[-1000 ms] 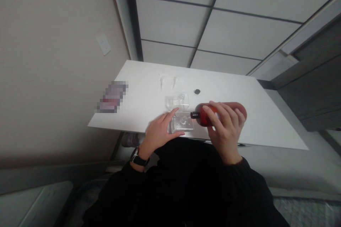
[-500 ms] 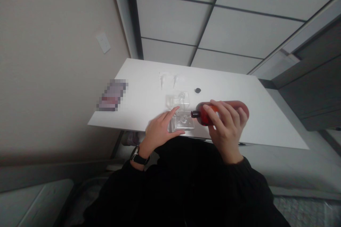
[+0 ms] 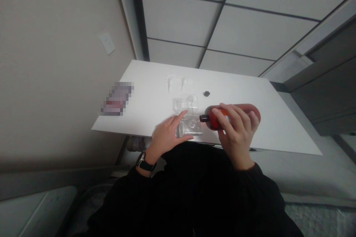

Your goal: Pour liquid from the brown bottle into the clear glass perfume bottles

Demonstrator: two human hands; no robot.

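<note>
My right hand (image 3: 236, 124) is wrapped around a reddish-brown bottle (image 3: 213, 120), which it holds tipped on its side. The bottle's uncapped dark neck points left, over the edge of a clear square bottle (image 3: 194, 130). Around that clear bottle's left side, my left hand (image 3: 168, 133) steadies it between thumb and fingers. Just behind it stands a second clear square bottle (image 3: 191, 103), apart from my palm. Whether liquid is running from the neck is too small to tell.
Two clear-white pump heads (image 3: 183, 82) lie at the back of the white table (image 3: 278, 125). A black cap (image 3: 206, 94) rests behind the reddish bottle. To the left is a pixelated flat object (image 3: 116, 99). A wall rises on the left and a panelled partition behind.
Almost nothing differs. Both hands keep their places, and the reddish-brown bottle stays tipped with at most a very slight shift.
</note>
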